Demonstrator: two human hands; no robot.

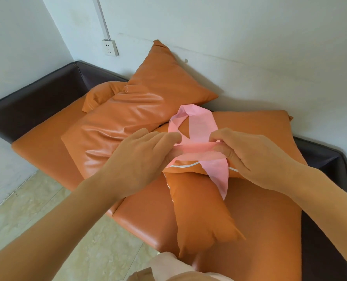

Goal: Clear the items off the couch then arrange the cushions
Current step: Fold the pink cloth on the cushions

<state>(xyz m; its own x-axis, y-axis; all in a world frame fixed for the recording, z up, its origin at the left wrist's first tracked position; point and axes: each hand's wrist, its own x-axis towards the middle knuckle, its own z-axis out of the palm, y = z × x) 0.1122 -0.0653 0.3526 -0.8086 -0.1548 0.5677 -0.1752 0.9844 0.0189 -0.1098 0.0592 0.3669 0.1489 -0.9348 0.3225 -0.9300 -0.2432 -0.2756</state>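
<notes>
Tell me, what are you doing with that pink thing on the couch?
A person is tidying an orange couch. Both hands hold a pink strip of cloth above the cushions: the left hand pinches one end, and the right hand grips the other, stretching a band between them. A loop sticks up behind and a tail hangs down in front. Several orange cushions lie jumbled on the seat, not yet arranged.

One view only, head-worn, wide-angle. It looks forward and steeply down from above the couch (46,159) front edge toward the wall (249,47). Both forearms enter from the bottom edge, close to the lens.
</notes>
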